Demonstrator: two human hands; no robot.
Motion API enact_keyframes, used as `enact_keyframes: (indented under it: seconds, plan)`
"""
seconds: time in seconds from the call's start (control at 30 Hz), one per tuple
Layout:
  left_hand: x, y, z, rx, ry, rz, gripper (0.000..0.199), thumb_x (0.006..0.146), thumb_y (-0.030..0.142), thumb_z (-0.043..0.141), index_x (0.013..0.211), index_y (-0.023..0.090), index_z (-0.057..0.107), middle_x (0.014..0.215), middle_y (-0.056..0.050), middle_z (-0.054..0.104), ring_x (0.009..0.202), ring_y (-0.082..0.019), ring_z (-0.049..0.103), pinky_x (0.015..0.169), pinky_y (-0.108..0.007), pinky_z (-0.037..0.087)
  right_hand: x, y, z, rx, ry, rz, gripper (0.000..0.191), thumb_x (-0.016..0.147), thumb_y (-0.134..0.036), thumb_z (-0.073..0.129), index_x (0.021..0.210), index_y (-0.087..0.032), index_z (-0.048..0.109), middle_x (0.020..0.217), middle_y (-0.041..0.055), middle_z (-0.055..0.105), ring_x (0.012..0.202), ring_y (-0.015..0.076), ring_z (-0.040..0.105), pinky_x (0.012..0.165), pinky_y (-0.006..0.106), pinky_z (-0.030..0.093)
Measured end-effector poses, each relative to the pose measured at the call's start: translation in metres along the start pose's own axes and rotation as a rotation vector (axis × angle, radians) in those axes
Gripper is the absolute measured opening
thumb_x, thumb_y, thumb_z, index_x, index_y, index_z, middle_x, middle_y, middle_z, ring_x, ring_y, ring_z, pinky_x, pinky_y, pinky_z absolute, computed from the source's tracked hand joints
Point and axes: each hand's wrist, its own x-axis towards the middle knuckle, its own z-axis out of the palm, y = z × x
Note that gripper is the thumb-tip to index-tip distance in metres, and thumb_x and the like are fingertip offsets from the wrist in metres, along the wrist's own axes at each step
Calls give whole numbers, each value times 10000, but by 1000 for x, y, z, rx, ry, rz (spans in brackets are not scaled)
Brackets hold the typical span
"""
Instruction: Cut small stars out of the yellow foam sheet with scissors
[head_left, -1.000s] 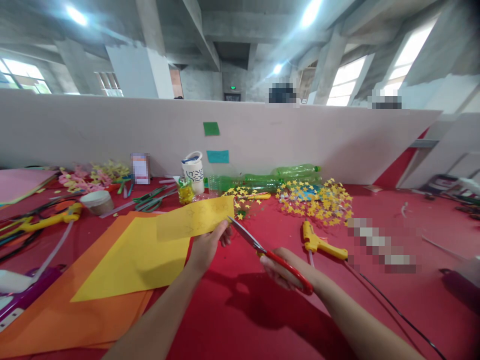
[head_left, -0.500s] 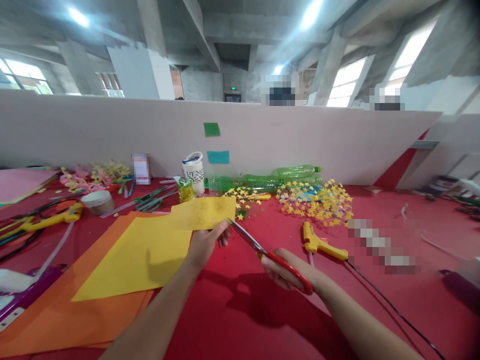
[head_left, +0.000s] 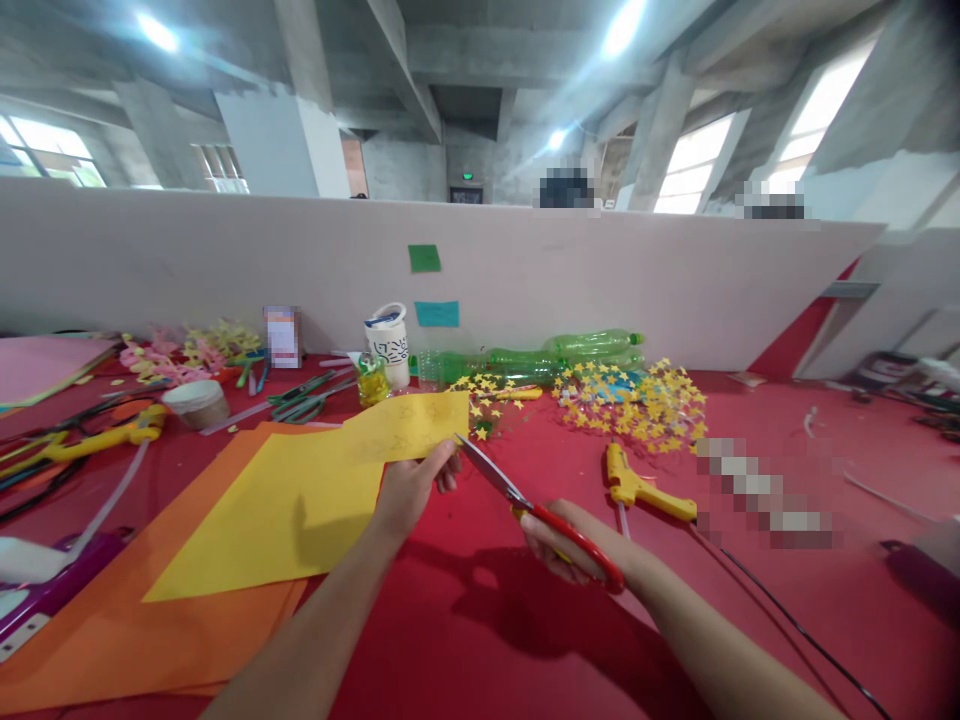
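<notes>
Head view: pinches yellow strip (head_left: 409, 422) in L hand (head_left: 405, 492) above table (head_left: 465, 660), partly over yellow sheet (head_left: 247, 530); grips red-handled scissors (head_left: 491, 472) in R hand (head_left: 559, 540), w/ hands apart and blade tips at or v. nr strip's R edge, can't tell if biting in. Shows faint marks on strip, no clear cut; prob. w/ most of strip left to cut. Farther back, nr green bottles (head_left: 596, 343): loads of yellow stars (head_left: 666, 405), apparently cut alrdy.

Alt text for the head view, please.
The left hand holds a yellow paper strip, and the right hand holds red-handled metal scissors, tips close to the strip's edge. Beyond lie yellow star cutouts and green plastic bottles on a red table.
</notes>
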Motion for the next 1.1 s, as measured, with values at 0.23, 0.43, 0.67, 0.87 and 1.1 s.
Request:
enact_keyframes:
  seconds: [0.23, 0.43, 0.67, 0.87, 1.1]
  plan:
    - [1, -2, 0, -8, 4, 16, 264, 742, 328, 504, 557, 143, 532, 507, 6, 547, 406, -95, 482, 421, -221, 383, 1, 2, 0, 15, 1, 13, 471, 798, -587, 369, 613, -161, 445, 362, -65, 375, 283, 49, 338, 289, 144, 245]
    - [1, -2, 0, -27, -10, 9, 256, 738, 336, 510, 579, 139, 546, 516, -4, 567, 410, -98, 490, 428, -222, 388, 1, 4, 0, 36, -9, 6, 477, 803, -584, 362, 611, -156, 443, 370, -66, 386, 279, 42, 334, 289, 139, 256]
    - [0, -3, -1, -44, -22, 16, 265, 744, 347, 511, 585, 137, 542, 537, -9, 564, 421, -96, 486, 431, -219, 388, -1, 0, 0, 22, -11, -18, 479, 820, -563, 354, 578, -157, 435, 361, -58, 389, 274, 41, 331, 280, 143, 248]
    - [2, -6, -3, -65, -47, 33, 226, 732, 314, 519, 603, 137, 572, 528, -4, 575, 424, -104, 502, 425, -225, 383, -4, -6, -2, -22, -11, -13, 506, 819, -570, 345, 536, -158, 423, 338, -58, 378, 269, 42, 329, 286, 147, 244]
    - [3, -7, -5, -72, -77, 36, 200, 729, 270, 517, 621, 125, 602, 540, -20, 597, 425, -102, 502, 425, -221, 380, -4, -5, -3, -70, 3, -6, 538, 818, -574, 339, 476, -164, 401, 328, -48, 372, 261, 45, 321, 283, 156, 239]
